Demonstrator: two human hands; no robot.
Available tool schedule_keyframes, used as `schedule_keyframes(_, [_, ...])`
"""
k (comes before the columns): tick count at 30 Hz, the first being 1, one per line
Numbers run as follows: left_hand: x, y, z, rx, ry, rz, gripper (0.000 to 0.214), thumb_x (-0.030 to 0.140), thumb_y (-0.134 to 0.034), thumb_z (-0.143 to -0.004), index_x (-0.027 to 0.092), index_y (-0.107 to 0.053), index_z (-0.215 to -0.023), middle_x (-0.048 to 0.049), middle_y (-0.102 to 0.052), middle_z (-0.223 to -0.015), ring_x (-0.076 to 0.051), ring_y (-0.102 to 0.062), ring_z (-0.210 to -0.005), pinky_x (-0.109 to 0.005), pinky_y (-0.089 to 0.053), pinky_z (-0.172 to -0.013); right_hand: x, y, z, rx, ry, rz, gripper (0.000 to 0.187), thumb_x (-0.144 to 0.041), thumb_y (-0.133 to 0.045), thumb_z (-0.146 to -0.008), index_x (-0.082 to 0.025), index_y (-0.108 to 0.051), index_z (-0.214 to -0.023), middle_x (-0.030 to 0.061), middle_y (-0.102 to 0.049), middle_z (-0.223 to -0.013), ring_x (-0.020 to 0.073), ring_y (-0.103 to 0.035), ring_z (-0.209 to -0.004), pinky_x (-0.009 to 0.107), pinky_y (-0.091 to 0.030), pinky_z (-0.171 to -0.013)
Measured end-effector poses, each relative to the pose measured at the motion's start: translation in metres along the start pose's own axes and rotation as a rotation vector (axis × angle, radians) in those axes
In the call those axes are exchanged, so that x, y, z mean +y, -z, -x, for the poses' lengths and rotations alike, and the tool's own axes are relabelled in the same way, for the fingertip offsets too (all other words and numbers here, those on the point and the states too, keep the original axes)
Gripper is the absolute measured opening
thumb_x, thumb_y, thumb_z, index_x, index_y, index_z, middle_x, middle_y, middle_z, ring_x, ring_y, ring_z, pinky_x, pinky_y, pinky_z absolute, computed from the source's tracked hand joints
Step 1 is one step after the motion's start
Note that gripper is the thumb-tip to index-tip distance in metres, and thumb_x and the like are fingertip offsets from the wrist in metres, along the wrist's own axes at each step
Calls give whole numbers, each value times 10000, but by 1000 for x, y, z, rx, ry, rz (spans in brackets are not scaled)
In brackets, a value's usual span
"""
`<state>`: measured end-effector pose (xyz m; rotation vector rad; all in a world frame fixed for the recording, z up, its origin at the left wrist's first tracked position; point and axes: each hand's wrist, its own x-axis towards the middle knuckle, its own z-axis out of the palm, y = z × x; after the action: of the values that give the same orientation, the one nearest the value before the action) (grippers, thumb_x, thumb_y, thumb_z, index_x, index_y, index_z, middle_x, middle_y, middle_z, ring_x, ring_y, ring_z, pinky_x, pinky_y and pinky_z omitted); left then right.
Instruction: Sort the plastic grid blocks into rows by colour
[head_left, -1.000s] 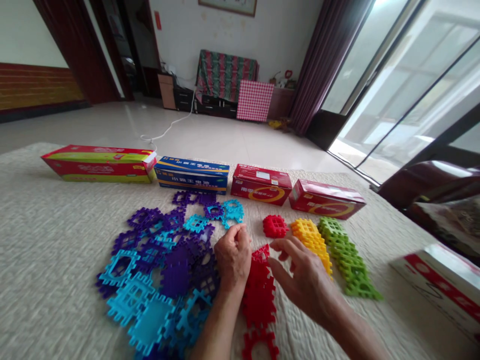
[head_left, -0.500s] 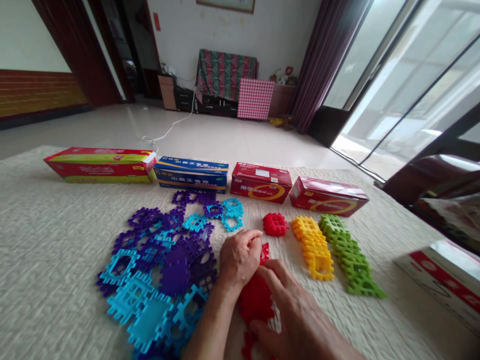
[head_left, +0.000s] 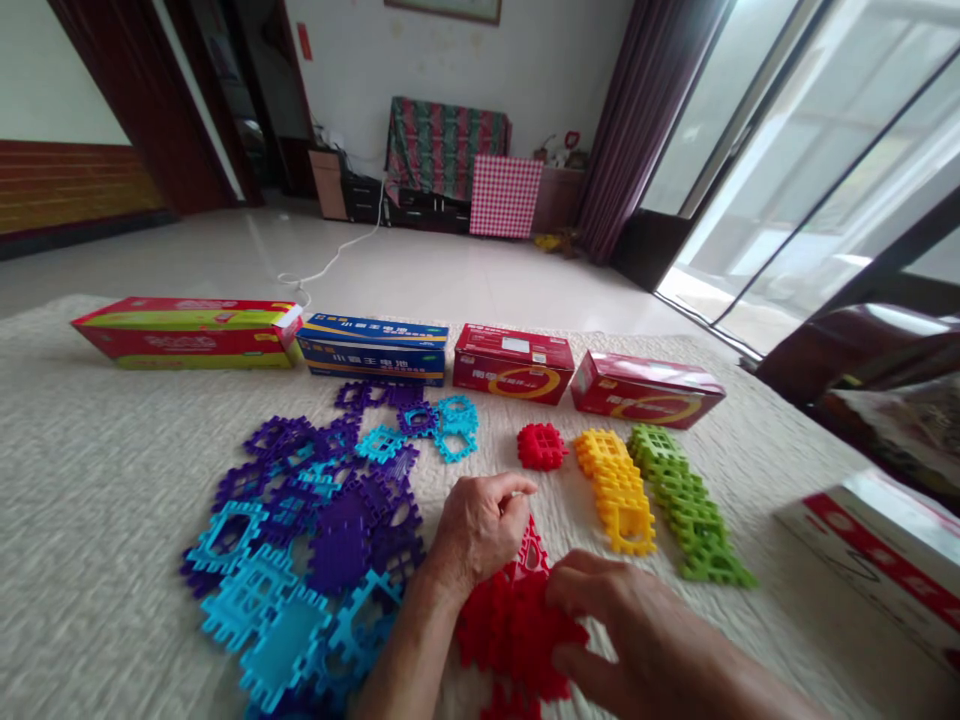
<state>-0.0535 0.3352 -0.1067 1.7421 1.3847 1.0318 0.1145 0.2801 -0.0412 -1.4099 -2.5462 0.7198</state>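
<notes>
My left hand (head_left: 477, 530) is curled shut around the upper end of a stack of red plastic waffle tiles (head_left: 517, 625) lying on the cream textured cloth (head_left: 90, 480). My right hand (head_left: 637, 640) presses on the stack's right side, fingers bent over the tiles. One small red tile (head_left: 541, 446) lies apart, further back. Beside it run a row of yellow tiles (head_left: 616, 490) and a row of green tiles (head_left: 686, 505). A loose heap of purple and light-blue tiles (head_left: 315, 530) spreads to the left of my left hand.
Along the far edge of the cloth stand a long red-and-green box (head_left: 184, 332), a blue box (head_left: 373, 349) and two red boxes (head_left: 513, 363) (head_left: 646, 389). Another white-and-red box (head_left: 885, 560) lies at the right. Beyond are a tiled floor and glass doors.
Both hands have drawn back toward me and gathered the red tiles into one stack. My right hand went from open above the cloth to gripping the stack's side.
</notes>
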Motion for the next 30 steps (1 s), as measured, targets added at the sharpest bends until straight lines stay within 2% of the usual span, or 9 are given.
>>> schedule_keyframes(3, [-4,-2,0,19,34,60,314,203,-466,-794,169,-742,-940,9,-646,-567,-117,-570,-525,-210,-418,-539,12,10,7,17,51,-52,150,-152,-583,-749,-248,-662,-832,2,-703,-837,137,-637,-701,243,-509,-650])
schedule_keyframes(5, [-6,-3,-1,35,62,95,323,212,-463,-793,158,-733,-963,13,-627,-550,-116,-560,-506,-212,-418,-530,19,15,8,-6,47,-70,156,-184,-553,-803,-256,-657,-894,-2,-703,-847,131,-636,-704,232,-498,-625])
schedule_keyframes(10, [-9,-5,-4,68,81,122,316,212,-464,-792,156,-725,-963,15,-610,-541,-122,-575,-524,-211,-421,-532,26,23,-1,-99,-37,-80,222,-248,-461,-907,-215,-599,-737,-31,-593,-620,97,-508,-542,206,-397,-488])
schedule_keyframes(12, [-9,-6,-5,84,89,122,309,212,-465,-798,158,-723,-961,12,-625,-559,-115,-561,-514,-209,-416,-524,28,23,-5,-49,-19,-111,246,-276,-451,-923,-208,-591,-732,-32,-574,-616,95,-492,-541,205,-390,-487])
schedule_keyframes(17, [-9,-6,-5,134,104,126,299,191,-470,-801,164,-719,-964,4,-657,-605,-116,-585,-555,-203,-431,-543,42,20,-23,302,-19,-100,159,-234,-487,-883,-212,-605,-986,-4,-656,-783,123,-589,-655,234,-449,-598])
schedule_keyframes(19, [-9,-6,-6,148,96,128,295,186,-474,-804,167,-720,-965,-1,-668,-623,-125,-615,-598,-205,-449,-575,46,20,-34,388,-35,-42,172,-201,-502,-851,-201,-586,-1001,2,-660,-786,134,-597,-657,251,-447,-616])
schedule_keyframes(21, [-8,-6,-7,159,89,121,290,184,-479,-807,169,-723,-962,-8,-679,-639,-133,-637,-635,-210,-464,-604,48,21,-46,407,-37,30,143,-173,-492,-831,-189,-581,-942,13,-652,-772,147,-593,-657,267,-435,-621])
schedule_keyframes(24, [-7,-5,-7,167,84,104,294,166,-478,-801,172,-727,-958,-12,-694,-657,-140,-650,-657,-215,-474,-630,47,22,-58,352,-9,100,152,-172,-445,-852,-190,-590,-894,38,-639,-803,171,-590,-707,291,-429,-652])
schedule_keyframes(30, [-6,-5,-6,176,76,88,305,150,-472,-801,178,-727,-967,-18,-719,-711,-142,-659,-672,-218,-481,-649,51,14,-64,335,-19,150,198,-213,-395,-915,-201,-592,-899,53,-590,-843,186,-581,-788,310,-437,-732])
